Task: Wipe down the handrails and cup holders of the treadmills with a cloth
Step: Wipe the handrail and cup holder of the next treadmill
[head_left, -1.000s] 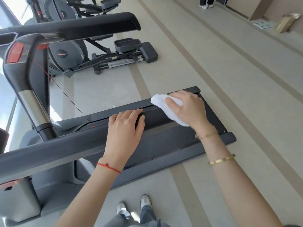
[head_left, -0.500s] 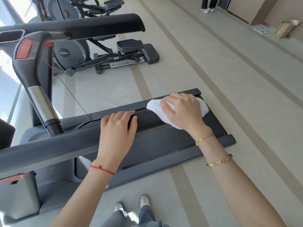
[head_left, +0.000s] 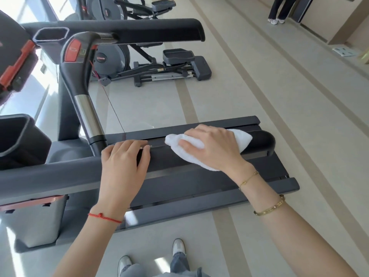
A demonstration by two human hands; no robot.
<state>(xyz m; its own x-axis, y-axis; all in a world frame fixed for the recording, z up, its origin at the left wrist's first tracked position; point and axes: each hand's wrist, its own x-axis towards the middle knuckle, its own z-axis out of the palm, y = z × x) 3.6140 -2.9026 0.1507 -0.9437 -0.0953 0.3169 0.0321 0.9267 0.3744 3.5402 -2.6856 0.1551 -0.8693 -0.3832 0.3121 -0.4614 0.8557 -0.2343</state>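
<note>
A dark near handrail (head_left: 60, 176) of the treadmill runs from left to right across the view, and its rounded end (head_left: 264, 140) is bare. My right hand (head_left: 211, 148) grips a white cloth (head_left: 242, 138) that is folded over the rail close to that end. To its left, my left hand (head_left: 123, 162) rests on top of the same rail, fingers lying over the far edge. The far handrail (head_left: 155, 31) crosses the top. One cup holder (head_left: 51, 36) sits at the far rail's left, another (head_left: 18, 136) at the left edge.
The treadmill deck (head_left: 219, 188) lies below the rail. An elliptical trainer (head_left: 171, 64) stands behind on the beige floor. The console (head_left: 16, 56) with red trim is at the far left. A person's legs (head_left: 279, 9) show at the back right. My shoes (head_left: 177, 246) are beside the deck.
My right hand has slid the cloth leftward along the near rail, baring its rounded end. My left hand moved left with it on the rail. The view shifted, showing both cup holders.
</note>
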